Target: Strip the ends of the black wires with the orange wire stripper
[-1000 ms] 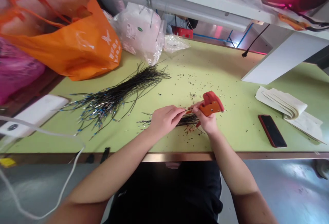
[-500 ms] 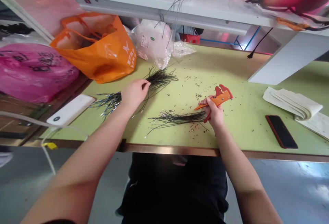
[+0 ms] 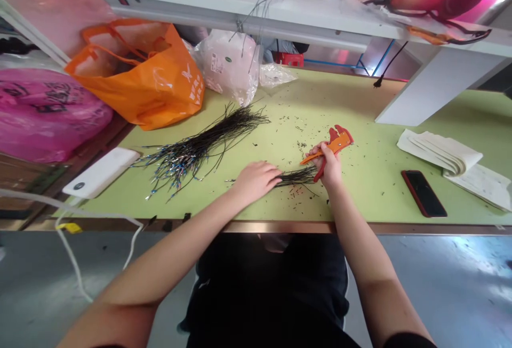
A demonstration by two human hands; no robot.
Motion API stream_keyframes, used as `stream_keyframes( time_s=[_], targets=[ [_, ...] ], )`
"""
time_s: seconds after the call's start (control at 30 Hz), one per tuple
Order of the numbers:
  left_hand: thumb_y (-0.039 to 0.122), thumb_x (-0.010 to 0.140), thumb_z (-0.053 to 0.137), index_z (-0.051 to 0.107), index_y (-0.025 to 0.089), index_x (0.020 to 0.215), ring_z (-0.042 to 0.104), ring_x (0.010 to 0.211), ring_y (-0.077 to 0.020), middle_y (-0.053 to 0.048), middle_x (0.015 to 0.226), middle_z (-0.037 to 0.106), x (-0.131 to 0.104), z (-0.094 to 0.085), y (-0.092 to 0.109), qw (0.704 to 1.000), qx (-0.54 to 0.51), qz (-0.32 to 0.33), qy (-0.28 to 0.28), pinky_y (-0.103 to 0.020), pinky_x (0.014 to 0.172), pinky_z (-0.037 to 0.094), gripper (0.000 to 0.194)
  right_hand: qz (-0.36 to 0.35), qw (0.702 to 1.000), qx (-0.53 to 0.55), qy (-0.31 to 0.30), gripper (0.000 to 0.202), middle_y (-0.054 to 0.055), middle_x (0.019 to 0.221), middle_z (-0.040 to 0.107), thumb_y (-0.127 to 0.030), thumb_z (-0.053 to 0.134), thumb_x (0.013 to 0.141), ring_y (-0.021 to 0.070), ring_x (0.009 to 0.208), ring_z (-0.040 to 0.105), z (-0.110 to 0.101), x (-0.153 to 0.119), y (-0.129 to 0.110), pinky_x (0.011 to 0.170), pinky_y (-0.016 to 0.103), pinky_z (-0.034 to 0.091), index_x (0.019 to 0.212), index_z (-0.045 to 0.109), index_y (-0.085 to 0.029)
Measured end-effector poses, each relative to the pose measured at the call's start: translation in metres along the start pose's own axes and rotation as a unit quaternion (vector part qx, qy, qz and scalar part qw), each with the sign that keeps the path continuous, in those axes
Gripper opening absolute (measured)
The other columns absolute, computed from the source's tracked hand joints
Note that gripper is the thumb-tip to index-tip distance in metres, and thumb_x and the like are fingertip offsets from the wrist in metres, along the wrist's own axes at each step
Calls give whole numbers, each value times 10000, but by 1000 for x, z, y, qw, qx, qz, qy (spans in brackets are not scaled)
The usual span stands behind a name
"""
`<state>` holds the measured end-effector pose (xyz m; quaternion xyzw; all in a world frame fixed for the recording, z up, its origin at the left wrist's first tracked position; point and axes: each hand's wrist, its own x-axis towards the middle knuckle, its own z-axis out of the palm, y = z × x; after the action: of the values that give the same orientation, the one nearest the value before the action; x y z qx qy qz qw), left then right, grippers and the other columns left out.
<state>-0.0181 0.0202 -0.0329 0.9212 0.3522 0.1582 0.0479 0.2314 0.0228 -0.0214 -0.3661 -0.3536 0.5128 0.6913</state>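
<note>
My right hand [image 3: 330, 166] is closed around the handles of an orange and red wire stripper [image 3: 338, 143], its jaws pointing up and away from me. Beneath that hand ends a small bundle of thin black wires [image 3: 296, 177], lying on the green tabletop. My left hand [image 3: 258, 181] lies over the left part of this bundle, fingers together and curled on the wires; a few wire tips show past it, the rest is covered. Farther left rests a larger heap of black wires [image 3: 212, 139] with blue and silvery ends.
Small cut scraps lie scattered around the stripper. A white power bank [image 3: 102, 172] with a cable is at the left, near an orange bag [image 3: 148, 87] and a pink bag [image 3: 52, 113]. To the right are a phone [image 3: 424, 193] and folded papers [image 3: 440, 152].
My left hand has left the larger wire heap, moving right and toward me onto the small bundle. The right hand still holds the wire stripper in about the same place. The view has shifted slightly.
</note>
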Motion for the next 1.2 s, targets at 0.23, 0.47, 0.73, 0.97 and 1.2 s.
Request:
stream_keyframes(
  time_s=[0.23, 0.47, 0.73, 0.97, 1.2],
  targets=[
    [110, 951, 640, 783, 186, 1033, 716, 872, -221, -77, 945, 780, -8, 24, 20, 994, 70, 67, 52, -343, 751, 557, 181, 0, 1000, 12, -5, 282, -16, 753, 617, -456, 782, 844, 171, 752, 655, -3, 0, 2, 733, 333, 610, 866, 613, -231],
    [224, 1038, 533, 801, 223, 1002, 735, 920, -222, -57, 1005, 803, -5, 27, 17, 999, 23, 1, 27, -350, 813, 575, 270, -6, 1000, 1, -9, 298, -11, 763, 628, -493, 777, 860, 175, 754, 667, -5, 1, 3, 734, 343, 616, 862, 628, -234],
    [254, 1024, 551, 802, 242, 1063, 766, 972, -254, -50, 1080, 816, -2, 18, 23, 995, -36, -88, 16, -401, 880, 602, 254, 6, 1000, 8, -7, 325, -3, 757, 630, -511, 798, 839, 174, 746, 666, -6, 2, 4, 710, 330, 619, 854, 636, -230],
    [246, 999, 563, 769, 236, 1050, 755, 894, -208, -38, 1024, 806, -2, 13, 27, 989, -93, -97, 60, -316, 767, 579, 213, -11, 1000, 15, -13, 325, -6, 761, 628, -530, 767, 879, 163, 744, 661, -7, 3, 2, 791, 352, 633, 849, 640, -233],
    [325, 1041, 534, 736, 201, 1017, 694, 718, -138, -37, 940, 772, -5, -7, 29, 973, -135, -76, 170, -241, 653, 533, 238, -6, 1000, 23, -9, 295, -9, 762, 613, -490, 769, 874, 173, 748, 654, -9, 4, 0, 771, 355, 629, 880, 611, -241]
  ],
)
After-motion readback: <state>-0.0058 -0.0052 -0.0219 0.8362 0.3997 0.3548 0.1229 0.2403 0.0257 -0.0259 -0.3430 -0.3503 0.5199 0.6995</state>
